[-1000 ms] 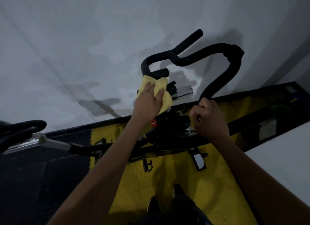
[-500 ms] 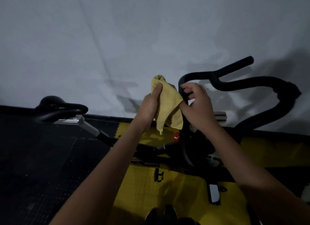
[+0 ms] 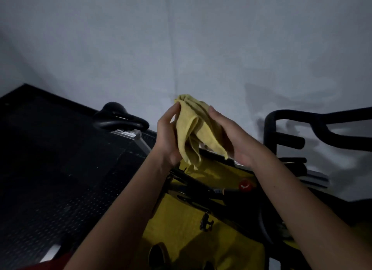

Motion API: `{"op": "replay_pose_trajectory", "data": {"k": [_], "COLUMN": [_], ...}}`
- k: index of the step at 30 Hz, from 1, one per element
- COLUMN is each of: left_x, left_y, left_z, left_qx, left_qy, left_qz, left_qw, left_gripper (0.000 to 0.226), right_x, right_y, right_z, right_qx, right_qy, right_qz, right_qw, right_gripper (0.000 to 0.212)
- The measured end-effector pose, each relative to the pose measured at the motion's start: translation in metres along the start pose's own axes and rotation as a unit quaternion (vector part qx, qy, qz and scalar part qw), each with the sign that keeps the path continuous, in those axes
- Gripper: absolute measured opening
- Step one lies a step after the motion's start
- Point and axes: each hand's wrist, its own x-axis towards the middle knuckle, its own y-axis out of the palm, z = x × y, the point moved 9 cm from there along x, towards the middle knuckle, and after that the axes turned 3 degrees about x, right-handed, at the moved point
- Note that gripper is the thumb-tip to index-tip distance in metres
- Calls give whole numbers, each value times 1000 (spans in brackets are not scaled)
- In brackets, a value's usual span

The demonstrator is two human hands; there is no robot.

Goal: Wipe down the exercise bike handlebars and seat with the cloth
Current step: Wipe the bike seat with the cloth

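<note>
Fingers [image 3: 175, 110] of the left hand [image 3: 168, 135] reach up along the left edge of the crumpled yellow cloth [image 3: 193, 128], nearly straight and together, the thumb hidden behind the fabric. Those of the right hand [image 3: 231, 136] curve over its right side, cupping it from behind. Between the two palms the cloth is held bunched in the air, its top gathered into a knob at twelve o'clock and its loose corners hanging toward six o'clock; it touches no part of the bike.

Nearest the camera, both bare forearms rise from the bottom edge. Under them, at six o'clock, lies a yellow floor mat [image 3: 181, 239], crossed by the black frame tubes [image 3: 201, 189] of the exercise bike and carrying a small red round knob [image 3: 245, 185] at about four o'clock from the cloth. A dark studded rubber floor [image 3: 50, 179] fills the eight o'clock side.

Farther off, the black padded bike seat [image 3: 120, 118] sits on its silver rail at nine o'clock from the hands, apart from them. At three o'clock stand the black foam-covered handlebars [image 3: 322, 126], well apart from the right hand. Behind everything hangs a pale grey wall [image 3: 181, 48].
</note>
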Motion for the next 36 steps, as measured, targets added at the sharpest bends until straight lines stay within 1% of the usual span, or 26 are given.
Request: {"op": "replay_pose_trajectory", "data": {"k": [2, 5, 7, 9, 11, 15, 18, 19, 22, 25, 27, 28, 29, 31, 34, 36], "left_x": [-4, -5, -4, -3, -2, 3, 6, 7, 10, 16, 23, 26, 29, 37, 49, 58], "left_y": [-18, -62, -93, -123, -151, -209, -256, -267, -282, -289, -289, -288, -288, -289, -295, -299], "left_z": [-14, -40, -59, -78, -99, -149, -182, -192, -216, -230, -235, -237, -239, -244, -257, -268], "left_qx": [-27, -39, -36, -26, 3, 69, 104, 123, 187, 288, 359, 371, 369, 339, 312, 301], "left_qy": [4, 31, 43, 42, 36, 19, -16, -26, -49, -73, -71, -69, -67, -54, -28, -8], "left_qz": [13, -8, -16, -23, -31, -59, -92, -91, -61, -22, 16, 34, 43, 48, 41, 29], "left_qw": [1000, 999, 998, 999, 999, 996, 990, 988, 979, 955, 931, 925, 926, 938, 949, 953], "left_gripper": [71, 79, 85, 89, 88, 88, 106, 106, 98, 89, 73, 63, 54, 45, 42, 38], "right_x": [11, 32, 53, 75, 96, 136, 158, 163, 177, 193, 206, 214, 222, 238, 266, 284], "right_y": [28, 65, 82, 93, 109, 144, 173, 181, 203, 226, 237, 242, 244, 242, 234, 228], "right_z": [3, 9, 12, 17, 27, 57, 81, 89, 108, 121, 127, 131, 135, 142, 151, 154], "right_qx": [38, 89, 80, 77, 94, 130, 111, 104, 79, 38, 5, -5, -8, -2, -1, -31], "right_qy": [11, 9, -1, -29, -59, -101, -132, -140, -154, -154, -155, -158, -162, -168, -162, -163], "right_qz": [43, 74, 57, 13, -16, -23, -16, -14, 9, 44, 53, 50, 43, 26, -1, -22], "right_qw": [998, 993, 995, 996, 994, 986, 985, 984, 985, 986, 986, 986, 986, 986, 987, 986], "right_gripper": [59, 53, 53, 57, 57, 55, 55, 55, 55, 56, 57, 56, 56, 57, 54, 50]}}
